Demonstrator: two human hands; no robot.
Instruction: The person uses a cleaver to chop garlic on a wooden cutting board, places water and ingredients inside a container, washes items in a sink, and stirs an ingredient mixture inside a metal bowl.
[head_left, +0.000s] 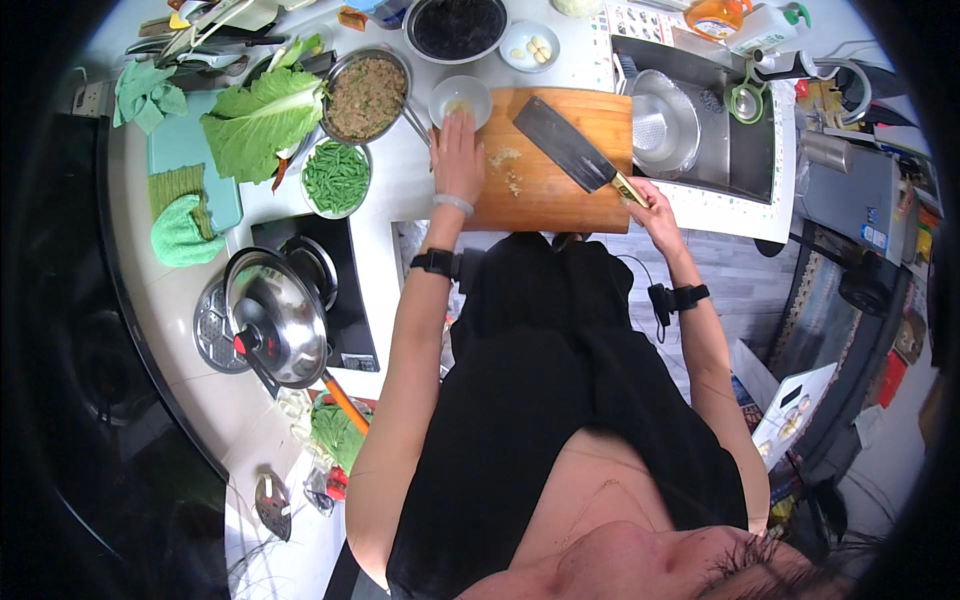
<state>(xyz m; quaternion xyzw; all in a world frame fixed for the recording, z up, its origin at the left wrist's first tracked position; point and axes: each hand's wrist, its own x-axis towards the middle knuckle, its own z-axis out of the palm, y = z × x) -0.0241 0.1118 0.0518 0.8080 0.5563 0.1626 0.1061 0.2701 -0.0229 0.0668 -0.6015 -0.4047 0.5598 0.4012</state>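
My right hand (651, 210) holds the handle of a cleaver (566, 146), whose broad dark blade lies flat over the wooden cutting board (555, 214). At the board's left edge, my left hand (459, 161) reaches to a small white bowl (472, 94), its fingertips at the rim and over the inside, where a little pale yellowish food shows. Whether the fingers hold anything cannot be seen. Small heaps of chopped garlic (504, 156) lie on the board between my left hand and the blade. Behind the board is a plate (529, 36) with several peeled garlic cloves (538, 51).
Left of the board stand a metal bowl of minced filling (366, 97), a bowl of cut green beans (336, 176) and leafy greens (262, 120). A lidded pan (277, 319) sits beside the hob. The sink (739, 150), holding a metal basin (664, 124), is at the right.
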